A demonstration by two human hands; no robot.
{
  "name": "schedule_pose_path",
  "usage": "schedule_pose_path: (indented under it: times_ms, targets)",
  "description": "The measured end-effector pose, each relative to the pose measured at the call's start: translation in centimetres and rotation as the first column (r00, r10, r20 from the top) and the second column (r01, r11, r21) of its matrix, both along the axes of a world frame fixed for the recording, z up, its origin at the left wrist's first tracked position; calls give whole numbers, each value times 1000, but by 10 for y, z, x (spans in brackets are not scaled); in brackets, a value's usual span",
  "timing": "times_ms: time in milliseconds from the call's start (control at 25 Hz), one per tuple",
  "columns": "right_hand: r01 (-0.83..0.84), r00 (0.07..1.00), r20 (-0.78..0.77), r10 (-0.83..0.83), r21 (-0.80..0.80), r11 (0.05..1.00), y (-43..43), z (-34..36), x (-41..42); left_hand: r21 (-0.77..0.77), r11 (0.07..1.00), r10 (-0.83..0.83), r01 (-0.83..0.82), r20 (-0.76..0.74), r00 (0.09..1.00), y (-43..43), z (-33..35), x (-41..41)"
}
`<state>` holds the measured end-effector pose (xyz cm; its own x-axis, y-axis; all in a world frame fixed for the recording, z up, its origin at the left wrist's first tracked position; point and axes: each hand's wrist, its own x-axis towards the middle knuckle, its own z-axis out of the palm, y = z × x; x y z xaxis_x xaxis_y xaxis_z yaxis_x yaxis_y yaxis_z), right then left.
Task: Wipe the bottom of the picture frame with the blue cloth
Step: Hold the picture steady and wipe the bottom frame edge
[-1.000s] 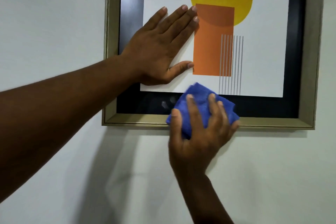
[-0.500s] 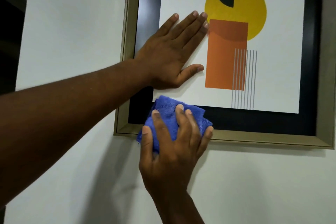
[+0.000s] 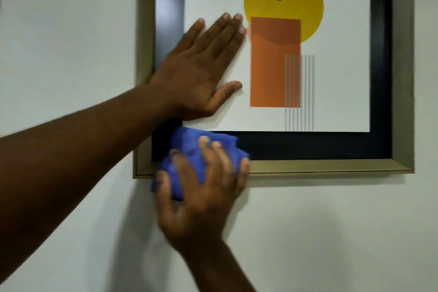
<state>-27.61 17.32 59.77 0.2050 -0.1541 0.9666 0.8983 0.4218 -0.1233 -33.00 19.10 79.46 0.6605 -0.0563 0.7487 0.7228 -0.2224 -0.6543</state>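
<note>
A picture frame with a dull gold moulding and a black inner border hangs on a pale wall. Its print shows a yellow circle and an orange rectangle. My left hand lies flat on the glass near the lower left corner, fingers together and thumb spread. My right hand, blurred, presses a crumpled blue cloth against the frame's bottom rail close to the left corner. The cloth covers the black border and the gold rail there and hangs a little below the frame.
The pale wall surrounds the frame on the left, right and below. My left forearm crosses the lower left of the view and hides part of the frame's corner.
My right hand has slid the blue cloth leftward along the bottom rail, from near the middle to the left corner. My left hand has stayed flat on the glass.
</note>
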Motion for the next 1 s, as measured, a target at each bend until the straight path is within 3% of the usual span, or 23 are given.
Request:
schedule_pose_path:
  times_ms: [160, 360, 560, 680, 840, 1000]
  targets:
    - [-1, 993, 116, 10, -73, 997, -4, -1, -1, 19, 1000, 3, -3, 0, 1000, 2, 1, -1]
    - [107, 989, 107, -107, 1, 994, -6, -9, 115, -86, 992, 96, -90, 70, 993, -6, -7, 3]
    - [84, 993, 104, -61, -223, 971, -42, -7, 211, -331, 939, 170, -90, 223, 960, -32, -43, 25]
    - [25, 976, 210, 59, -373, 928, -68, -5, 230, -485, 870, 38, 92, 251, 967, -65, -103, 64]
    - [-328, 921, 67, 384, -399, 856, -81, 4, 246, -547, 812, 25, 205, 384, 923, -83, -170, 129]
    - [-274, 951, 35, 306, -360, 892, -89, 8, 256, -547, 737, 30, 398, 614, 789, -99, -172, 172]
